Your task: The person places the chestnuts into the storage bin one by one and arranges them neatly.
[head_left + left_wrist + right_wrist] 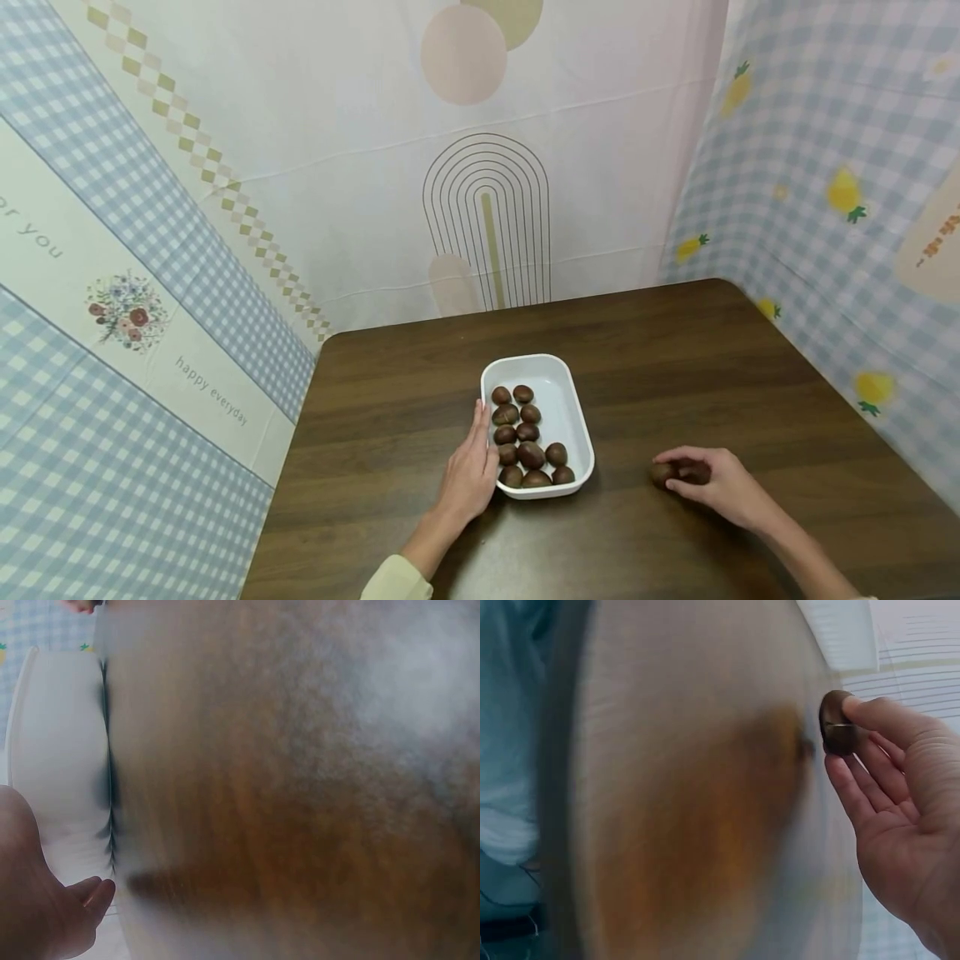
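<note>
A white rectangular dish (558,400) sits on the table, with several brown chestnuts (531,455) gathered along its left side and near end. My left hand (472,473) lies along the dish's left wall with its fingers extended. In the left wrist view, that hand (45,892) is beside the dish's white outer side (64,727). To the right of the dish, my right hand (712,482) pinches a chestnut (662,475) between thumb and fingers, low over the table. A pale line crosses this dark chestnut (838,729) in the right wrist view.
The brown wooden table (390,400) reaches back to a patterned cloth wall (360,208). Checked cloths hang at the left (187,250) and right (810,250) sides. Much of the tabletop is blurred in both wrist views.
</note>
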Available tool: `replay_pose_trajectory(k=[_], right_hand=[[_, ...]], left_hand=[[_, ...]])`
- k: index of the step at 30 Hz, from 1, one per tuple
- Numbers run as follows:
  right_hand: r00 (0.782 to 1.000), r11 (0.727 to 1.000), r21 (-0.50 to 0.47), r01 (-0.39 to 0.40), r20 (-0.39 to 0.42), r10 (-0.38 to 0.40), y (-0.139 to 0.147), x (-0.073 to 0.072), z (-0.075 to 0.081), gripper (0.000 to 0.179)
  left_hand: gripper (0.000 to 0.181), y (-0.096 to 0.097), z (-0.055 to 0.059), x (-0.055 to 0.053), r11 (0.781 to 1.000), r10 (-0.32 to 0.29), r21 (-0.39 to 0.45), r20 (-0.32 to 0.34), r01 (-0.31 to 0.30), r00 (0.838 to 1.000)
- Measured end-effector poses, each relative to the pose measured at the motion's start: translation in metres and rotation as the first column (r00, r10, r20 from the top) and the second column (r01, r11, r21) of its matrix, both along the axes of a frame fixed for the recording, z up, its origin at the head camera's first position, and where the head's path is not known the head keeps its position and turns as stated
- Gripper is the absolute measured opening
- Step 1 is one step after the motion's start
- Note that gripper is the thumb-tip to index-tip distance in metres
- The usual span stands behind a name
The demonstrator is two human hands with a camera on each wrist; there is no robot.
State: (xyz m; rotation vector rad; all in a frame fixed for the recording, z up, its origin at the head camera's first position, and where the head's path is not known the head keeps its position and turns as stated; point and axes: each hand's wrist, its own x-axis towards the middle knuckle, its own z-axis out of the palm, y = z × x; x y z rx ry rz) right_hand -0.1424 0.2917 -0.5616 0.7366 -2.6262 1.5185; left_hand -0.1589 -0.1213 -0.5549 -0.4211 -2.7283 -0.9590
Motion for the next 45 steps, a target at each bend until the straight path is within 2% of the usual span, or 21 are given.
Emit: replay_pose_trajectory(k=[8, 12, 19, 27, 33, 38, 42, 45], right_hand=[[0.989, 0.987, -0.093, 0.133, 0.071, -0.126, -0.026, -0.037, 0.026, 0.029], [0.982, 0.974, -0.152, 0.17, 0.109, -0.155, -0.048, -0.059, 0.04, 0.03], [0.986, 0.971, -0.191, 0.143, 0.114, -0.123, -0.091, -0.09, 0.058, 0.031], [0.987, 0.976, -0.189, 0.103, 0.139, -0.078, -0.128, -0.109, 0.055, 0.031], [0.99, 0.992, -0.104, 0.076, 0.128, -0.062, -0.144, -0.114, 0.055, 0.029], [0.998, 0.999, 0.033, 0.041, 0.055, -0.043, -0.152, -0.114, 0.059, 0.025], [1.0, 0.987, 0.159, 0.0, 0.016, -0.003, -0.16, -0.11, 0.064, 0.022], [1.0, 0.967, 0.253, -0.027, 0.012, 0.025, -0.167, -0.105, 0.067, 0.021]], left_hand=[[0.065, -0.001, -0.001, 0.0, 1.0, 0.004, 0.0, 0.003, -0.004, 1.0], [0.065, -0.001, -0.003, -0.001, 1.0, 0.003, -0.004, 0.006, -0.003, 1.0], [0.066, -0.001, -0.003, -0.001, 1.0, 0.004, 0.0, 0.015, -0.004, 1.0], [0.065, 0.0, -0.002, -0.001, 1.0, 0.002, -0.001, 0.001, -0.002, 1.0], [0.065, 0.0, 0.0, -0.001, 1.0, 0.002, 0.007, 0.021, -0.003, 1.0], [0.065, 0.0, 0.0, -0.001, 1.0, 0.003, 0.009, 0.015, -0.004, 1.0], [0.065, 0.0, 0.0, -0.001, 1.0, 0.004, 0.007, 0.018, -0.004, 1.0], [0.065, -0.001, 0.0, -0.001, 1.0, 0.005, 0.005, 0.019, -0.005, 1.0]])
